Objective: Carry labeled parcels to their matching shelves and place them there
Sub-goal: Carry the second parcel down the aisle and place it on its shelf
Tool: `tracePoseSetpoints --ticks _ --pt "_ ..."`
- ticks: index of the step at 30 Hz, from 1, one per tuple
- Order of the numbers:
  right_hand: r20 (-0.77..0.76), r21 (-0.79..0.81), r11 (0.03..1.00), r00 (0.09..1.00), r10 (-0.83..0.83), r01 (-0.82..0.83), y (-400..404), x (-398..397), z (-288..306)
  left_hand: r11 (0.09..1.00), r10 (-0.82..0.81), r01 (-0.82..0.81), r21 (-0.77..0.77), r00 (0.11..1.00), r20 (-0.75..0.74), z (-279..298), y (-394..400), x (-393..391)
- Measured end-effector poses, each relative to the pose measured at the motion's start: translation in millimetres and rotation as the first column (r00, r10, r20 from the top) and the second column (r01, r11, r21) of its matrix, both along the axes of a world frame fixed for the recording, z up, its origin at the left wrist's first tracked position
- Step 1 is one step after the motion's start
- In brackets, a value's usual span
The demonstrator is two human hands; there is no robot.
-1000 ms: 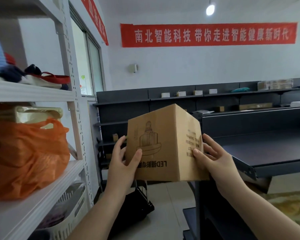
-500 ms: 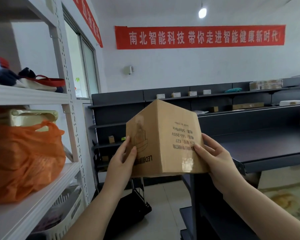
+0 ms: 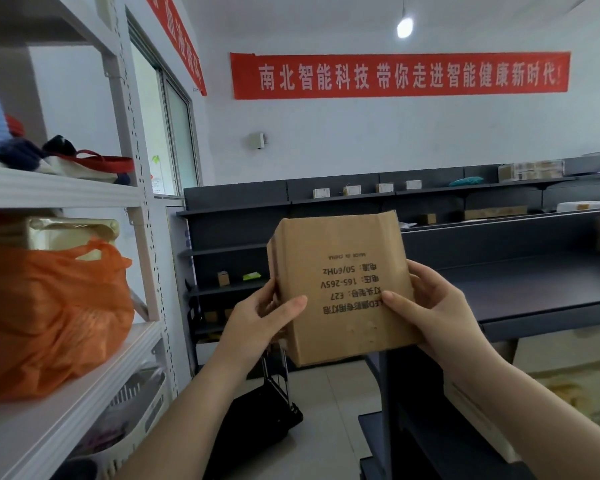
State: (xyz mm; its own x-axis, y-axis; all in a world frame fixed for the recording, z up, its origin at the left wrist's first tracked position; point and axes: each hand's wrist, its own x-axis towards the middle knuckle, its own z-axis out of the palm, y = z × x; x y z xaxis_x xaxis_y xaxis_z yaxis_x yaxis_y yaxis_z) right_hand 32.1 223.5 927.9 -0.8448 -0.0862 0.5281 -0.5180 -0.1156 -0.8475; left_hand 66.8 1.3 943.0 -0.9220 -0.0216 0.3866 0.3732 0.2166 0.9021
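Observation:
A brown cardboard parcel (image 3: 343,289) is held up in front of me, its printed text upside down on the side facing me. My left hand (image 3: 257,322) grips its left edge, thumb on the front face. My right hand (image 3: 430,313) holds its right edge, thumb pressed near the text. A dark grey shelf (image 3: 534,292) lies just right of and behind the parcel, its near board bare. No shipping label shows on the visible face.
A white rack (image 3: 136,202) stands at the left with an orange bag (image 3: 49,313), folded clothes and a white basket below. Dark shelving (image 3: 361,199) along the back wall carries small boxes. A black trolley (image 3: 264,420) sits on the floor between.
The parcel has been turned in my hands: the side with the drawing has swung away to the left and the text side now faces me.

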Motion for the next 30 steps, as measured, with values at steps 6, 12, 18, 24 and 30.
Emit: tracePoseSetpoints --ticks 6,12,18,24,30 --pt "0.093 -0.063 0.997 0.995 0.046 -0.04 6 -1 1 0.997 0.021 -0.013 0.075 0.995 -0.103 -4 -4 4" --pt "0.055 -0.046 0.999 0.998 -0.02 0.023 6 0 2 0.994 -0.018 0.031 0.101 0.992 -0.126 -7 -8 6" --pt "0.211 0.115 0.989 0.975 0.069 -0.095 5 -4 3 0.986 -0.08 0.092 0.14 0.993 -0.091 -8 -11 8" --pt "0.33 0.175 0.97 0.938 0.106 -0.171 15 -24 -12 0.982 -0.102 0.112 0.151 0.992 -0.073 -12 -18 7" --pt "0.278 0.184 0.979 0.96 0.031 -0.085 8 -16 -9 0.979 0.054 -0.033 0.201 0.994 -0.099 -12 -20 5"
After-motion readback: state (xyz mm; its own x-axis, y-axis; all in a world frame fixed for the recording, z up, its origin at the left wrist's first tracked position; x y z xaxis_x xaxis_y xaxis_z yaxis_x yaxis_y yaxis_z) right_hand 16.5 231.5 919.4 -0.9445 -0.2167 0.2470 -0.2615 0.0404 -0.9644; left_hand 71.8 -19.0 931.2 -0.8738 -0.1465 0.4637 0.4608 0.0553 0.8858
